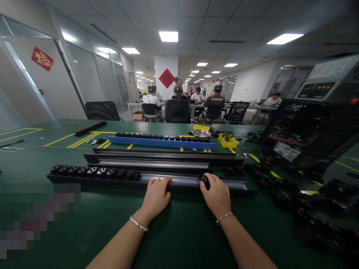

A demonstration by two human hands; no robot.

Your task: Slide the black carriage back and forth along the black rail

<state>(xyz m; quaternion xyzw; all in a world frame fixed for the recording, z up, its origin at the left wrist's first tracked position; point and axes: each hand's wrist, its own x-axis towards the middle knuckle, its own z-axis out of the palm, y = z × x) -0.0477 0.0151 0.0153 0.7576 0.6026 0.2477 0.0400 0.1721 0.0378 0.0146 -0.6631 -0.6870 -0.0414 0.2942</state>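
Green bench (179, 239): left hand (155, 196) curls its fingers over the rail (179, 181), steadying it; right hand (218, 195) pinches a socket (205, 182) into it, likely needing square alignment.

The right hand (215, 194) covers most of a black part (205, 182), perhaps a socket. A pixelated patch (36, 216) masks the worktop's (179, 231) near-left corner.

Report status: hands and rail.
Left hand rests on near rail. Right hand holds black socket on it. Socket row sits further left.

Green table (84, 224) with black rails (157, 163), blue tray (157, 143), yellow bin (228, 142), loose black parts (262, 183)
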